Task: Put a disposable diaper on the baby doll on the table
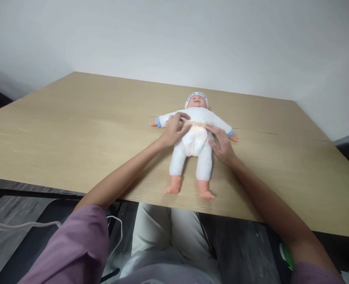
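Observation:
A baby doll [202, 114] in white clothes with blue cuffs and a printed headband lies on its back, its feet toward me. Around its hips is a white diaper [195, 142] with an orange-yellow band at the waist. My left hand [176, 128] rests at the waistband on the left side, fingers spread and slightly bent. On the other side, my right hand [221, 144] touches the diaper's edge with its fingers stretched out. Neither hand is closed around anything.
The doll lies on a wide wooden table [74, 130] whose far edge meets a pale wall [174, 43]. A white cable [23, 225] runs at the lower left. Below the near edge is a dark chair [44, 232], and a green object [286, 255] is at the lower right.

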A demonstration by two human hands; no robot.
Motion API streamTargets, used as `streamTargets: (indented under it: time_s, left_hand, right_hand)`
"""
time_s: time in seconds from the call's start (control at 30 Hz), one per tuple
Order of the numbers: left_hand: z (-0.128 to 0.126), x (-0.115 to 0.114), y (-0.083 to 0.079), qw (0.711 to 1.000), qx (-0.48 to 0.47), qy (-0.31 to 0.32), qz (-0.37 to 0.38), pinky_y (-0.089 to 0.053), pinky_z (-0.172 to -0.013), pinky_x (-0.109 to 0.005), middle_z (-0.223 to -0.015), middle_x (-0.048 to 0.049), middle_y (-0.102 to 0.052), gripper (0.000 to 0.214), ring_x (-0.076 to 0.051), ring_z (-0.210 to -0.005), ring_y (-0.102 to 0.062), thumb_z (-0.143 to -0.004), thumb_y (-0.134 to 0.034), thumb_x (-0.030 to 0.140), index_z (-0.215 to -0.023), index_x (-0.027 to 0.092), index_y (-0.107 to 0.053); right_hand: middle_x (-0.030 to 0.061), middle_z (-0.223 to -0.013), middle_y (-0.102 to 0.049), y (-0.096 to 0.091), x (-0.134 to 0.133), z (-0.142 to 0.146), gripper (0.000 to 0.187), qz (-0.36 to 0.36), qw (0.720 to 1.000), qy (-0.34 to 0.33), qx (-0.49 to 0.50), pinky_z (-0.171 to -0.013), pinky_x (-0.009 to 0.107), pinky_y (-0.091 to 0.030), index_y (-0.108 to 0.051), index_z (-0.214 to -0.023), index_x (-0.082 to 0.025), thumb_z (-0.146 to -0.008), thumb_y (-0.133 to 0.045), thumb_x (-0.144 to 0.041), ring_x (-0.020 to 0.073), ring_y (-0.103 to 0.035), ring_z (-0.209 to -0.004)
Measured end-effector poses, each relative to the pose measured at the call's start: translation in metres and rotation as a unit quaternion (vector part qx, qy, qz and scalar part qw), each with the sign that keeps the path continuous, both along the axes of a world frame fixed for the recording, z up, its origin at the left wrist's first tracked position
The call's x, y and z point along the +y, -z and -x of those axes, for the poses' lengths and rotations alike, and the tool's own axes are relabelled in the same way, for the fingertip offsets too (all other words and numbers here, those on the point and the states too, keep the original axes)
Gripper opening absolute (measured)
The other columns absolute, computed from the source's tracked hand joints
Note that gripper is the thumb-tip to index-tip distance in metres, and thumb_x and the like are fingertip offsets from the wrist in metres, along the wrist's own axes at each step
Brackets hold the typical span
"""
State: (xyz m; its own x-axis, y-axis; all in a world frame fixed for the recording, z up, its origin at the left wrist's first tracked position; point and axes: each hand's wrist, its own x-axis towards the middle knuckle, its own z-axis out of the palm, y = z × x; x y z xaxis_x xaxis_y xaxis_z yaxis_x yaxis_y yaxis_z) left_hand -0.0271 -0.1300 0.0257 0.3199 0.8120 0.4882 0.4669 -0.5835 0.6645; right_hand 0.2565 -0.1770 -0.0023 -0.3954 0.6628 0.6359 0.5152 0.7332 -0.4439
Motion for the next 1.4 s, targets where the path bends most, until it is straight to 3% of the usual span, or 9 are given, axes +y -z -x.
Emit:
streamTargets:
  time_s: [0.23,0.37,0.47,0.53,0.67,0.9,1.0,1.17,1.4]
  left_hand:
    - [0.069,-0.009,0.033,0.988,0.126,-0.093,0.004,-0.046,-0.118,-0.052,-0.132,-0.0156,-0.071,0.036,-0.036,-0.128,-0.058,-0.105,-0.061,0.05,-0.123,0.019,-0.065]
    - [0.072,-0.007,0.037,0.969,0.205,-0.13,0.045,-0.045,-0.117,-0.06,-0.126,-0.0196,-0.072,0.033,-0.042,-0.13,-0.058,-0.102,-0.065,0.046,-0.116,0.017,-0.064]
    - [0.067,-0.009,0.034,0.961,0.225,-0.138,0.088,-0.044,-0.115,-0.063,-0.122,-0.0206,-0.073,0.024,-0.045,-0.134,-0.058,-0.1,-0.067,0.04,-0.108,0.019,-0.063]
    - [0.066,-0.01,0.031,0.962,0.201,-0.141,0.119,-0.044,-0.115,-0.063,-0.117,-0.0196,-0.074,0.02,-0.045,-0.132,-0.059,-0.098,-0.07,0.039,-0.097,0.02,-0.06]
    - [0.071,-0.009,0.027,0.966,0.133,-0.145,0.169,-0.046,-0.107,-0.053,-0.097,-0.0135,-0.072,0.027,-0.039,-0.114,-0.064,-0.092,-0.073,0.035,-0.078,0.023,-0.053]
    - [0.088,0.003,0.012,0.969,0.009,-0.088,0.233,-0.039,-0.07,-0.033,-0.071,-0.0026,-0.055,0.045,-0.019,-0.07,-0.051,-0.095,-0.065,0.056,-0.069,0.021,-0.054]
    - [0.078,0.01,-0.003,0.97,-0.047,-0.058,0.233,-0.036,-0.066,-0.031,-0.068,-0.0009,-0.051,0.053,-0.015,-0.067,-0.046,-0.095,-0.067,0.063,-0.069,0.021,-0.052]
    - [0.035,0.013,-0.023,0.971,-0.089,0.003,0.223,-0.034,-0.064,-0.03,-0.071,-0.0017,-0.058,0.048,-0.014,-0.067,-0.049,-0.093,-0.077,0.06,-0.072,0.018,-0.063]
    - [0.004,0.013,-0.005,0.967,-0.159,0.057,0.19,-0.042,-0.067,-0.031,-0.075,-0.0026,-0.056,0.046,-0.016,-0.071,-0.05,-0.104,-0.066,0.056,-0.078,0.019,-0.062]
  right_hand:
    - [0.0109,-0.17,-0.059,-0.002,0.0,-0.002,0.055,0.0,0.998,0.035,-0.047,-0.134,0.063,-0.041,-0.057,-0.168,-0.032,-0.117,-0.046,-0.046,0.0346,-0.054,-0.158]
    - [0.0128,-0.156,-0.065,-0.018,-0.005,0.01,0.043,-0.045,0.993,0.093,-0.058,-0.125,0.061,-0.046,-0.073,-0.149,-0.03,-0.114,-0.053,-0.044,0.0357,-0.06,-0.145]
    - [0.0128,-0.126,-0.07,-0.037,-0.008,0.036,0.032,-0.068,0.988,0.122,-0.058,-0.113,0.055,-0.051,-0.081,-0.125,-0.026,-0.113,-0.055,-0.04,0.0328,-0.066,-0.121]
    - [0.0111,-0.112,-0.068,-0.05,-0.008,0.058,0.029,-0.059,0.989,0.109,-0.081,-0.106,0.052,-0.052,-0.08,-0.12,-0.025,-0.112,-0.056,-0.038,0.0309,-0.066,-0.109]
    - [0.0116,-0.11,-0.068,-0.065,0.002,0.098,0.026,-0.018,0.982,0.087,-0.164,-0.099,0.049,-0.05,-0.079,-0.121,-0.024,-0.11,-0.061,-0.039,0.0322,-0.062,-0.106]
    - [0.0104,-0.103,-0.069,-0.058,0.027,0.113,0.019,0.082,0.971,0.103,-0.199,-0.099,0.048,-0.047,-0.083,-0.109,-0.025,-0.099,-0.074,-0.039,0.0338,-0.06,-0.106]
    - [0.0089,-0.102,-0.071,-0.059,0.029,0.109,0.024,0.101,0.976,0.083,-0.176,-0.099,0.047,-0.048,-0.081,-0.115,-0.024,-0.098,-0.075,-0.04,0.0327,-0.063,-0.103]
    - [0.0052,-0.094,-0.07,-0.064,0.029,0.105,0.057,0.14,0.982,0.059,-0.113,-0.093,0.044,-0.05,-0.067,-0.148,-0.021,-0.098,-0.077,-0.047,0.0321,-0.067,-0.101]
    - [-0.0011,-0.084,-0.067,-0.064,0.035,0.101,0.038,0.182,0.98,0.066,-0.048,-0.081,0.035,-0.047,-0.066,-0.14,-0.022,-0.103,-0.063,-0.031,0.0225,-0.067,-0.083]
